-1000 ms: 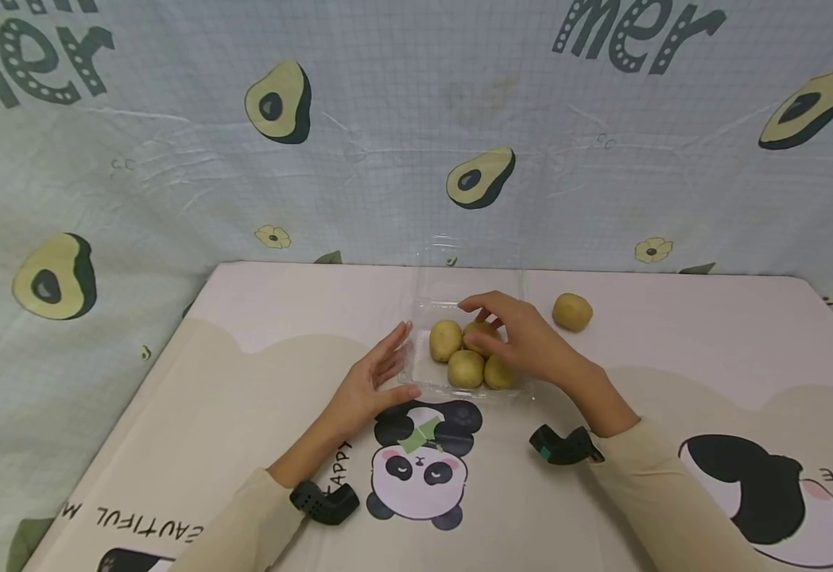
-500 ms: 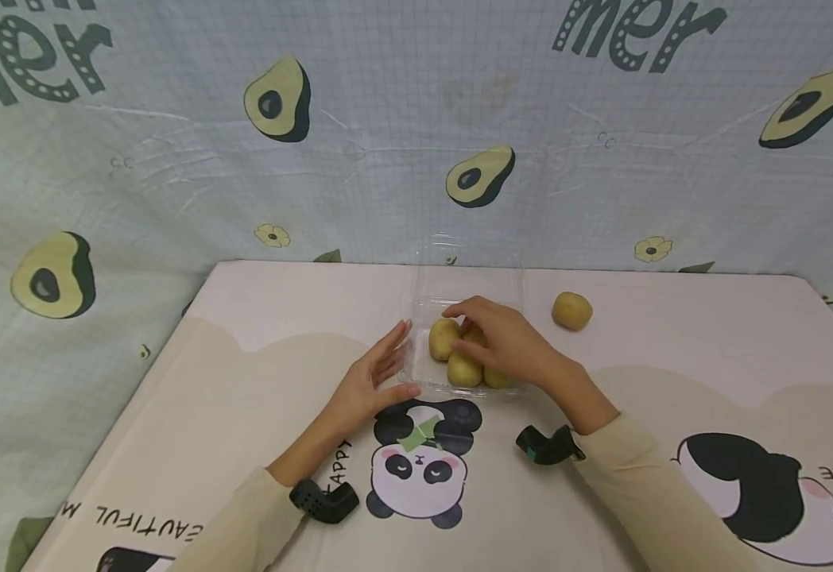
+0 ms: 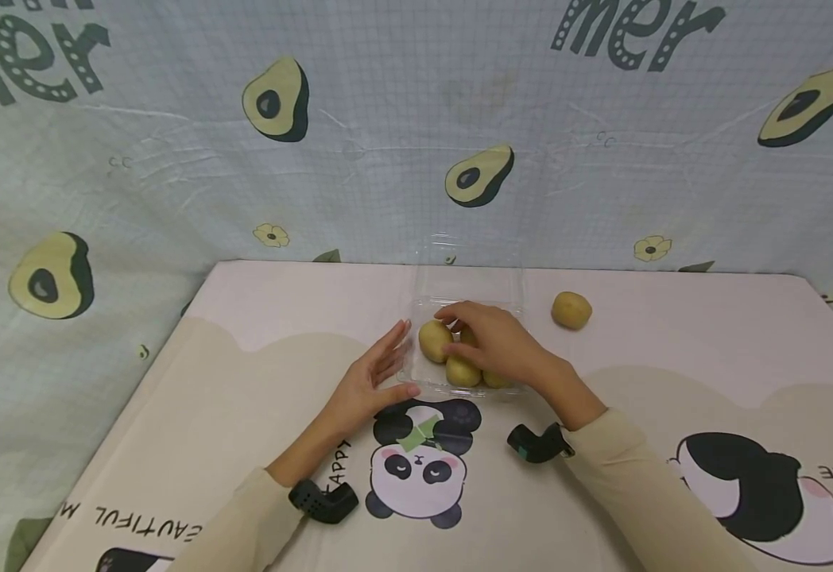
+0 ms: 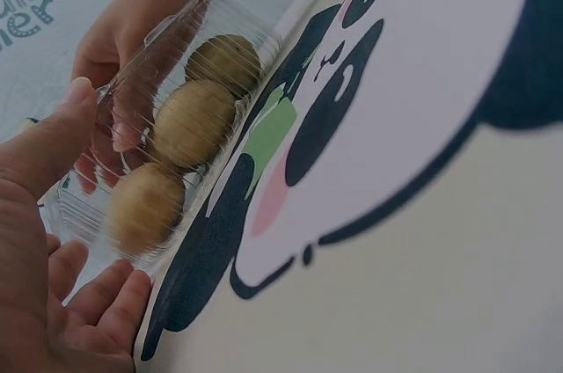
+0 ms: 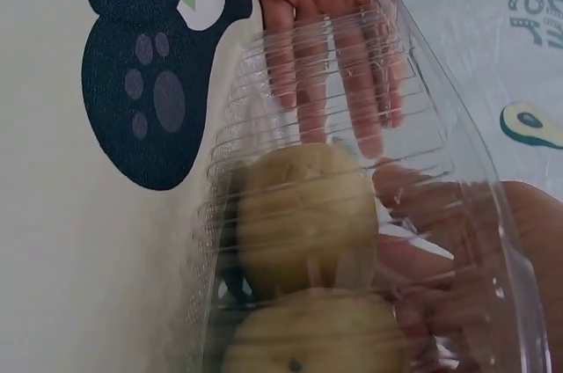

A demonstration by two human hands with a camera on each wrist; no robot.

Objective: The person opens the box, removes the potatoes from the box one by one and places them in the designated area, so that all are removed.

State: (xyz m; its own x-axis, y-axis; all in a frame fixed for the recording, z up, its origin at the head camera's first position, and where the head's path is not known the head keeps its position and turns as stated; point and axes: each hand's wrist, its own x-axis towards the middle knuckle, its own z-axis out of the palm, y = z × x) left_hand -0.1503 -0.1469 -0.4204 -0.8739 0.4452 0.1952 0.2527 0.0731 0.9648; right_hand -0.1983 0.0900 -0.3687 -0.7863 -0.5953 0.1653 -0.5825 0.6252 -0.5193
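1. The table in front of you carries a cream cover printed with pandas, and an avocado-patterned cloth hangs behind it.
2. The clear plastic container stands near the middle of the table, just beyond the centre panda print, with its lid open and standing up at the far side.
3. Your right hand reaches into the container from the right, its fingers bent over the potatoes; the fingertips lie on the far-left potato (the wrist view shows them through the ribbed wall beside it). Whether they truly grip it or only rest on it I cannot tell, since the plastic blurs the contact.
4. Your left hand lies flat and relaxed against the container's left wall, fingers straight, thumb at the near corner; it holds nothing, only bracing the wall.
5. Four potatoes seem to sit in the container: the far-left one, one at the near side, and two mostly hidden under your right hand.
6. One loose potato lies on the table to the right of the container, well apart from both hands.
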